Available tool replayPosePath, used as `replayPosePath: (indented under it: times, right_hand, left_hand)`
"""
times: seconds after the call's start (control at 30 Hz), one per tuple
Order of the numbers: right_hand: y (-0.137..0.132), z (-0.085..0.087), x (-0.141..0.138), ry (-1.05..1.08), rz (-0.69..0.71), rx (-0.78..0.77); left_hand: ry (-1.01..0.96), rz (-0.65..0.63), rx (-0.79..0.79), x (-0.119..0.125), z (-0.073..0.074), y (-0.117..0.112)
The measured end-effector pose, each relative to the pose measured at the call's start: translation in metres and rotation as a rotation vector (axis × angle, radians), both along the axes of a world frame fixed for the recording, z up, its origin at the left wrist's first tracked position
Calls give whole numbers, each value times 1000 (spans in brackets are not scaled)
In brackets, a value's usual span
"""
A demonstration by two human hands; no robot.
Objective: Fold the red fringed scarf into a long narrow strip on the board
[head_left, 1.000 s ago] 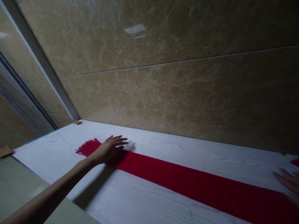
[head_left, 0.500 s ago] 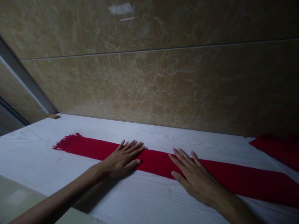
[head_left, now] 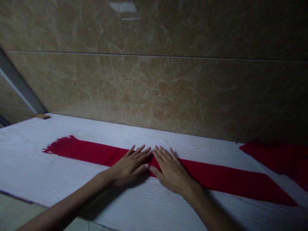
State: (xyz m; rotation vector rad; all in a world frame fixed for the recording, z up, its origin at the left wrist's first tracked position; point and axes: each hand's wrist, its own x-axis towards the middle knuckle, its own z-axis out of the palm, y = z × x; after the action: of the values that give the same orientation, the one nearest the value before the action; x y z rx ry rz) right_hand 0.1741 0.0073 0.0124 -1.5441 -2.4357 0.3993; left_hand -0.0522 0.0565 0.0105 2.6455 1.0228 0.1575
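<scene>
A long red scarf (head_left: 223,176) lies stretched flat across the white wood-grain table, its fringed end to the left and a slanted, pointed end to the right. Flat on its middle rests my left hand (head_left: 131,165), fingers spread and pointing away from me. My right hand (head_left: 169,170) lies just beside it, also pressed on the cloth with fingers extended. The two thumbs and forefingers nearly meet, with a narrow strip of red between them. Neither hand grips the fabric.
More red cloth (head_left: 276,160) lies bunched at the table's right end. Behind the white table (head_left: 79,183) rises a brown marble-tiled wall (head_left: 154,86). At the back left corner are a small wooden block (head_left: 42,116) and a grey metal post (head_left: 22,85).
My right hand has slid left along the scarf until it is beside my left hand. The view has shifted a little to the right, bringing the scarf's right end into sight.
</scene>
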Motion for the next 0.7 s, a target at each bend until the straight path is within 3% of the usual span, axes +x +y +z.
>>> replayPosePath:
  times: [0.13, 0.23, 0.43, 0.57, 0.7]
  right_hand:
    - [5, -1, -20, 25, 25, 21]
    - [11, -6, -29, 9, 31, -12]
    - [22, 3, -45, 43, 1, -22]
    - [23, -3, -53, 46, 45, 9]
    - [23, -6, -57, 20, 34, -10]
  left_hand:
    - [30, 126, 90, -37, -4, 21]
    - [102, 204, 69, -56, -10, 31]
    - [129, 192, 71, -66, -6, 36]
    - [170, 280, 59, -79, -5, 35]
    - [198, 268, 9, -88, 8, 30]
